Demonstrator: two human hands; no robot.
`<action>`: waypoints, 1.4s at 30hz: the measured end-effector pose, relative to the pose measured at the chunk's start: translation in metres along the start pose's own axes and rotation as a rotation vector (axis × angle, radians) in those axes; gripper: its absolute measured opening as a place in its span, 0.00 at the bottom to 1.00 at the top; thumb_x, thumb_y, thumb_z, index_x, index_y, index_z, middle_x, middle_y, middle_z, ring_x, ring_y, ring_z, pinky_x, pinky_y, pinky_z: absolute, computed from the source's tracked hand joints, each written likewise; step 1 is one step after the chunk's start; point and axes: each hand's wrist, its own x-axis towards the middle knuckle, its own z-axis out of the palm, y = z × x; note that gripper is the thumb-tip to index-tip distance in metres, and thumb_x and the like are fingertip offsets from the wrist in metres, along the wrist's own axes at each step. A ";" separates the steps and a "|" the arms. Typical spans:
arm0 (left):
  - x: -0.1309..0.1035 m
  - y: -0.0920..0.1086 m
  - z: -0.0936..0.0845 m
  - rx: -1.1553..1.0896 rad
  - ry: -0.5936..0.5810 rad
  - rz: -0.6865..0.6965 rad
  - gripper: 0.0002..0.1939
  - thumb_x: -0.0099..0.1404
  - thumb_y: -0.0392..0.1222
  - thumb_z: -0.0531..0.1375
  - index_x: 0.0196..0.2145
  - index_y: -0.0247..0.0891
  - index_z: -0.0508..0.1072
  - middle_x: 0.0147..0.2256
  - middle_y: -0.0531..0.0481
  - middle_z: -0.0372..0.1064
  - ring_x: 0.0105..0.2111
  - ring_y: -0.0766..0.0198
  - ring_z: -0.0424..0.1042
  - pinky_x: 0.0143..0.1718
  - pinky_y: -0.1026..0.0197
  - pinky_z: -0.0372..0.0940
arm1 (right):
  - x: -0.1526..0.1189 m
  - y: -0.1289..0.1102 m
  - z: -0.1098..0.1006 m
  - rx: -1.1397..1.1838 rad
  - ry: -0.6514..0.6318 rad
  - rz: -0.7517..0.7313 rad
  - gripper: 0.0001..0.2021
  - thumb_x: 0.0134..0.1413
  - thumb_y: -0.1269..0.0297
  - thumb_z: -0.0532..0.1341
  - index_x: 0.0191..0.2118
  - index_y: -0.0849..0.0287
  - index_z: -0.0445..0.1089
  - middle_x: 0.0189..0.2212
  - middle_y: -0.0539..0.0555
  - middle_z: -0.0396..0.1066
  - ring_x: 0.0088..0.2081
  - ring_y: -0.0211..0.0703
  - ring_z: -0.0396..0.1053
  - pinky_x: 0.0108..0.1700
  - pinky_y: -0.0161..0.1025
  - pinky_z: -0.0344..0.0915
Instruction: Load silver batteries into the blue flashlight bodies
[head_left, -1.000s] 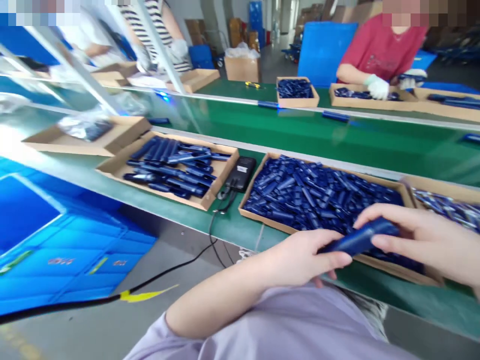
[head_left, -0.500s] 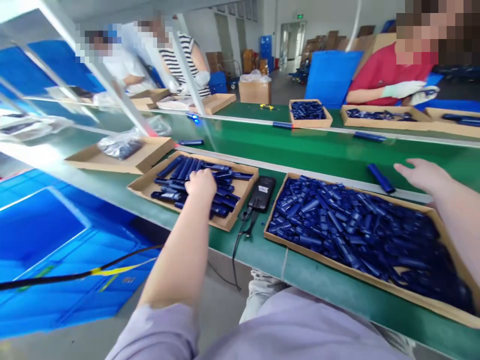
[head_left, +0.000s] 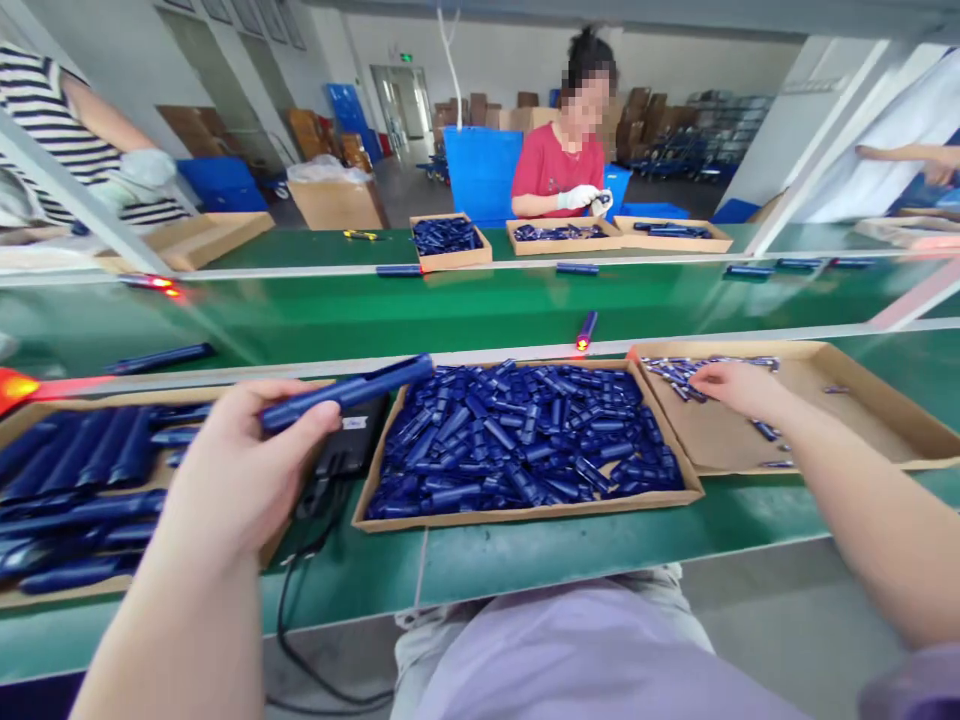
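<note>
My left hand (head_left: 244, 465) is closed around a dark blue tube (head_left: 379, 382), its slotted end pointing right and slightly up. Below and left of that hand lies a cardboard tray holding several similar blue tubes (head_left: 94, 455). My right hand (head_left: 739, 388) reaches into a shallow cardboard tray (head_left: 847, 435) at the right, its fingertips pinched over small shiny metal and blue parts (head_left: 675, 375). What those fingertips hold is too small to make out. Between my hands, many short blue plastic pieces (head_left: 517, 440) fill another cardboard tray (head_left: 540, 514).
A black corded device (head_left: 364, 435) sits left of the middle tray. Behind the trays runs a green conveyor belt (head_left: 315, 315), with a red-lit blue tube (head_left: 589, 328) at its near edge. Across it, a person in red (head_left: 559, 165) with white gloves handles a small item.
The view has swung right. My left hand has lifted a blue tube out of the left tray. My right hand, earlier open near a tube by the belt, now reaches into the small-parts tray.
</note>
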 end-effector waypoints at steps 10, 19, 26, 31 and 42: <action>-0.083 -0.048 0.147 -0.406 -0.311 -0.522 0.18 0.52 0.43 0.72 0.39 0.37 0.76 0.39 0.48 0.68 0.38 0.63 0.71 0.43 0.54 0.74 | 0.019 -0.022 0.041 -0.268 0.036 -0.087 0.14 0.65 0.59 0.58 0.46 0.67 0.70 0.45 0.61 0.70 0.47 0.46 0.69 0.52 0.47 0.64; -0.114 -0.064 0.212 -0.559 -0.379 -0.922 0.19 0.70 0.48 0.55 0.53 0.36 0.71 0.31 0.49 0.64 0.25 0.71 0.66 0.25 0.68 0.66 | 0.008 -0.036 0.014 -0.207 0.119 -0.174 0.08 0.62 0.68 0.57 0.38 0.65 0.72 0.38 0.62 0.72 0.42 0.49 0.70 0.45 0.42 0.64; -0.127 -0.071 0.221 -0.583 -0.312 -1.004 0.15 0.70 0.43 0.54 0.44 0.30 0.74 0.33 0.44 0.70 0.28 0.66 0.70 0.32 0.63 0.70 | -0.125 -0.096 -0.001 0.132 0.308 -1.150 0.11 0.68 0.66 0.54 0.42 0.57 0.74 0.38 0.54 0.72 0.39 0.41 0.67 0.41 0.38 0.64; -0.132 -0.072 0.221 -0.604 -0.282 -1.029 0.15 0.70 0.44 0.54 0.44 0.32 0.76 0.35 0.45 0.72 0.24 0.72 0.65 0.25 0.70 0.63 | -0.146 -0.120 0.014 -0.040 0.456 -1.300 0.13 0.66 0.74 0.51 0.41 0.66 0.75 0.36 0.57 0.72 0.37 0.45 0.65 0.41 0.44 0.65; -0.141 -0.073 0.213 -0.553 -0.267 -0.800 0.15 0.69 0.47 0.56 0.43 0.33 0.74 0.33 0.46 0.71 0.30 0.66 0.71 0.28 0.66 0.64 | -0.172 -0.120 0.033 0.298 0.319 -1.014 0.08 0.64 0.68 0.58 0.46 0.64 0.70 0.44 0.60 0.68 0.48 0.50 0.66 0.49 0.48 0.69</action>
